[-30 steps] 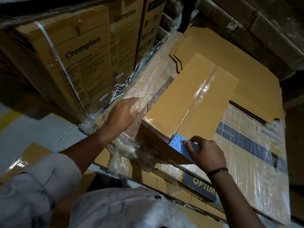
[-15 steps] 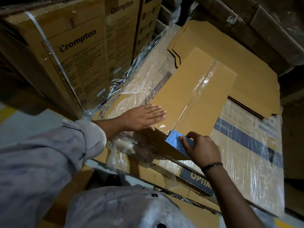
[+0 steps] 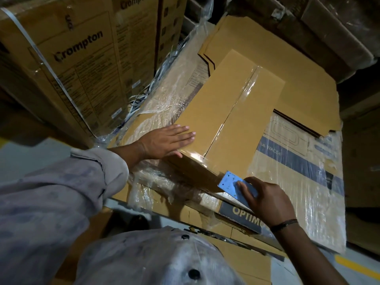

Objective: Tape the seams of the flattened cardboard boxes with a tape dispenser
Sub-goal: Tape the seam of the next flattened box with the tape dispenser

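Note:
A flattened brown cardboard box [image 3: 213, 112] lies on a plastic-wrapped stack, with a strip of clear tape [image 3: 236, 108] running along its middle seam down to the near edge. My left hand [image 3: 166, 140] lies flat, fingers straight, on the box's near left corner. My right hand [image 3: 267, 200] grips a blue tape dispenser [image 3: 231, 183] just below the box's near edge, at the end of the taped seam. The tape roll itself is hidden under my hand.
More flattened brown boxes [image 3: 287, 64] lie beneath and behind the taped one. The stack is a shrink-wrapped carton [image 3: 304, 175] with blue print. Tall Crompton cartons [image 3: 78, 64] stand close at the left. Grey floor [image 3: 26, 157] shows at the left.
My left hand came off the plastic wrap at the left and now lies flat on the box's near corner. My right hand drew the dispenser slightly down past the near edge.

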